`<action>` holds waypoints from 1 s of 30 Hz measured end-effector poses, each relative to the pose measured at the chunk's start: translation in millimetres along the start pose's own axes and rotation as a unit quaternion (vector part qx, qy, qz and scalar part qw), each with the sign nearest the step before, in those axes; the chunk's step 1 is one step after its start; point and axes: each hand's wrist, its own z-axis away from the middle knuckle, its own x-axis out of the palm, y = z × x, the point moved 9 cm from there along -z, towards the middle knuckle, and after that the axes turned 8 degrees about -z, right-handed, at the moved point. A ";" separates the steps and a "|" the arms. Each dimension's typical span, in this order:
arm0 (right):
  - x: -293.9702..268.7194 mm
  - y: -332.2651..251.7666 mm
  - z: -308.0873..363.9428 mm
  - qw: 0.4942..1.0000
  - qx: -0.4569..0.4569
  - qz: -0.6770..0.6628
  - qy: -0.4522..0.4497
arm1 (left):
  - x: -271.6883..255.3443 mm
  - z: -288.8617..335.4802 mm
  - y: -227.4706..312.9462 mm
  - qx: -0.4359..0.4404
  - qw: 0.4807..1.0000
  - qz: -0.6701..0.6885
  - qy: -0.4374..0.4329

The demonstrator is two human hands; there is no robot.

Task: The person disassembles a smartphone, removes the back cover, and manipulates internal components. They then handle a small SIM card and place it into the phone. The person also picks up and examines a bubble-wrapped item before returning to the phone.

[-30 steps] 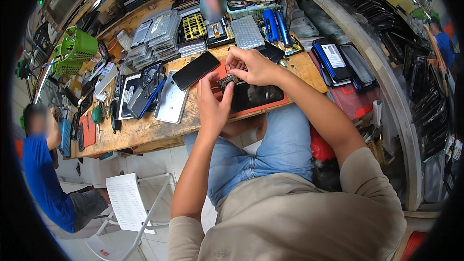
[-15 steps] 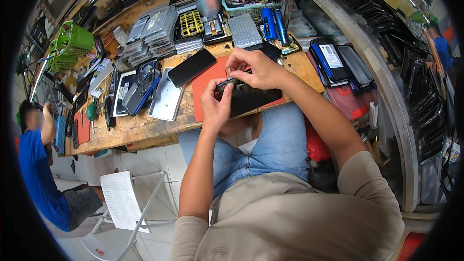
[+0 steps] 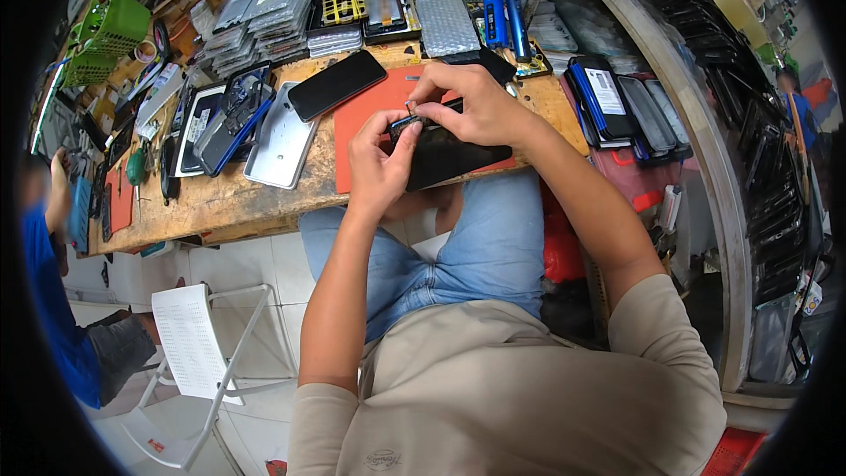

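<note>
Small dark flat component [image 3: 402, 125], pinched by left hand [image 3: 377, 159] toward the flat orange mat [image 3: 384, 95]'s left edge, seems unfinished; right hand [image 3: 481, 107]'s fingertips nearly meet, hold unclear.

Holds dark part [image 3: 401, 125] in left hand [image 3: 377, 154]; pinches thin piece [image 3: 409, 108] beside it with right hand [image 3: 476, 106], above black panel [image 3: 451, 159].

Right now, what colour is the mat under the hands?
The mat is orange-red, showing best in the head view, beside the left hand.
</note>
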 end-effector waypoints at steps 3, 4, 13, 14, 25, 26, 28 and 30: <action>-1.7 8.5 2.8 0.999 0.043 -0.022 0.013 | 0.2 0.1 1.9 0.002 1.000 -0.007 0.000; -2.2 11.2 3.2 0.998 0.055 -0.033 0.013 | 0.3 0.4 2.3 0.003 1.000 -0.011 -0.001; -2.8 15.3 5.0 0.997 0.066 -0.032 0.017 | 0.7 -0.1 -0.2 0.005 1.000 -0.017 0.005; -3.0 14.8 4.6 0.998 0.062 -0.029 0.013 | 0.7 0.1 1.1 0.014 1.000 -0.027 0.004; 5.9 -14.0 -4.8 0.992 -0.045 0.106 -0.054 | 1.8 -0.8 -4.4 -0.009 1.000 -0.019 0.003; 6.4 -15.1 -4.8 0.992 -0.047 0.108 -0.054 | 1.9 -0.8 -3.0 -0.003 1.000 -0.020 0.005; 5.8 -9.7 -4.8 0.997 -0.011 0.066 -0.045 | 2.2 -0.2 -3.0 -0.009 1.000 -0.029 0.005; 0.9 -6.0 -4.2 0.999 0.015 0.031 -0.004 | 0.7 0.2 4.5 0.021 0.999 -0.026 0.018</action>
